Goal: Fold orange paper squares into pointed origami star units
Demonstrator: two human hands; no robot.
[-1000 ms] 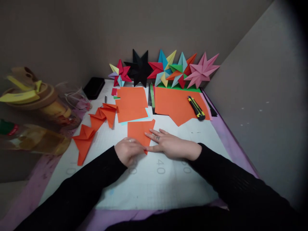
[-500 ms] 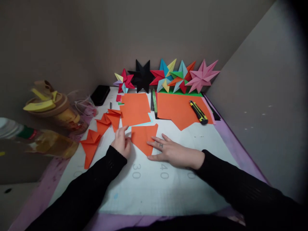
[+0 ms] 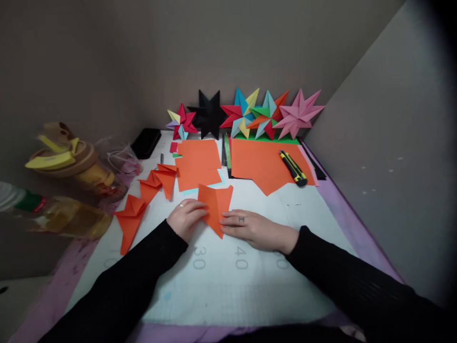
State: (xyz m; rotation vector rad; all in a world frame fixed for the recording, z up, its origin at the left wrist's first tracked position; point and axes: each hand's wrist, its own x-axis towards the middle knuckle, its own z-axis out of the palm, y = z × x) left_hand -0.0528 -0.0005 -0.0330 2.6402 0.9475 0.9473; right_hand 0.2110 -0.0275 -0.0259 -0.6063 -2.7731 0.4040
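Observation:
A folded sheet of orange paper (image 3: 213,209) lies on the white mat between my hands, its point towards me. A crease runs down it, and its left part is tilted up off the mat. At its left edge my left hand (image 3: 186,219) is closed, fingertips pinching the paper. My right hand (image 3: 259,228) rests at the lower right edge, fingers drawn together and holding the paper there; its thumb is mostly hidden. To the left are folded orange paper pieces (image 3: 131,209). Just beyond lie flat orange sheets (image 3: 198,162).
Behind, a black-and-yellow box cutter (image 3: 293,168) lies on a larger orange sheet (image 3: 255,159). Several paper stars, including a pink star (image 3: 299,114), lean on the wall. At left are a bottle (image 3: 67,214), a brown-lidded cup (image 3: 74,162) and a black phone (image 3: 146,143).
My left hand has moved right onto the paper's edge and tilted that side up. My right hand's spread fingers have drawn together. The view has shifted slightly.

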